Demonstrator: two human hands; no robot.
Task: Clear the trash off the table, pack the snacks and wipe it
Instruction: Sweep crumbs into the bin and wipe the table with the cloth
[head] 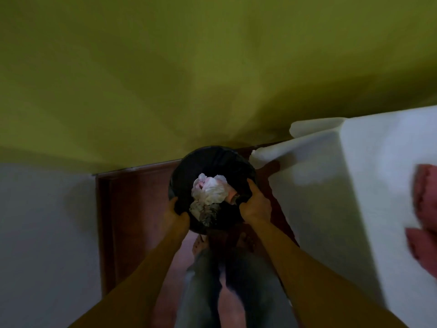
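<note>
Both hands grip the rim of a black bin (214, 166): left hand (177, 213) curled on its near-left edge, right hand (256, 204) on near-right edge. Crumpled white trash (210, 189) sits inside, btwn the hands. White-covered table (354, 174) just right of right hand

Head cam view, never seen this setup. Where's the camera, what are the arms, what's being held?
There is no robot here. A person wears one wide-angle camera on the head, and it looks down along their own two bare arms, so this single picture is their view. The left hand and the right hand each have a grip on the rim of a black bin, just ahead of the feet. Crumpled white trash lies inside it. To the right is a white-covered surface. The pink items at its edge are too blurred to identify. The yellow-green area above is a wall.
</note>
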